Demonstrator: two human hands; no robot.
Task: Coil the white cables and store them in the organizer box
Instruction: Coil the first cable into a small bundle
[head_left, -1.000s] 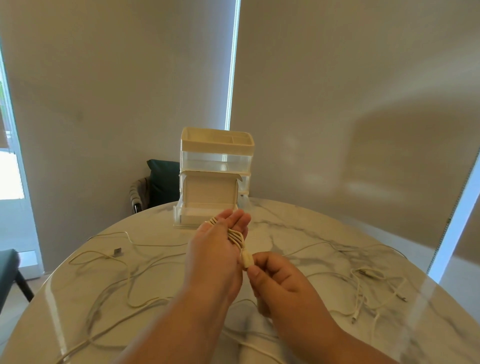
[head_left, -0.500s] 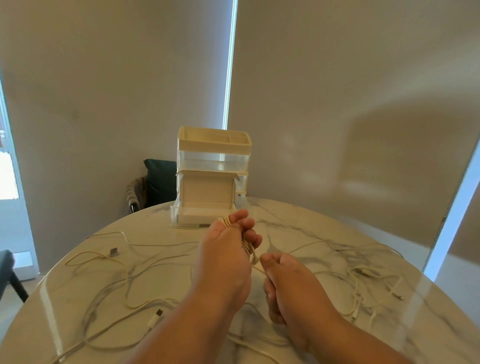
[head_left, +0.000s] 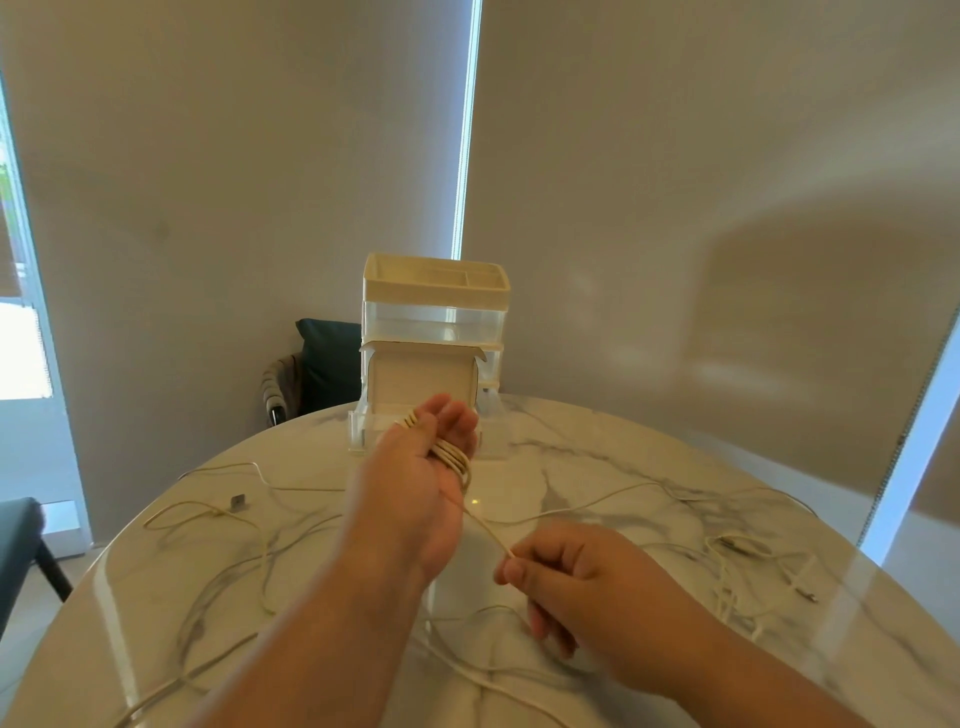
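A white cable stretched between two hands, in front of the box.

The left hand (head_left: 415, 488) reaches forward with its fingers straight and the cable (head_left: 452, 452) looped in several turns around them; the thumb is hidden. One taut strand runs from the loops back to the right hand (head_left: 582, 577), nearer the person, which pinches it between thumb and curled fingers. The box (head_left: 434, 322) stands on the bench (head_left: 623, 467) just beyond the left fingertips. Loose cables (head_left: 208, 512) sprawl on the bench on both sides.
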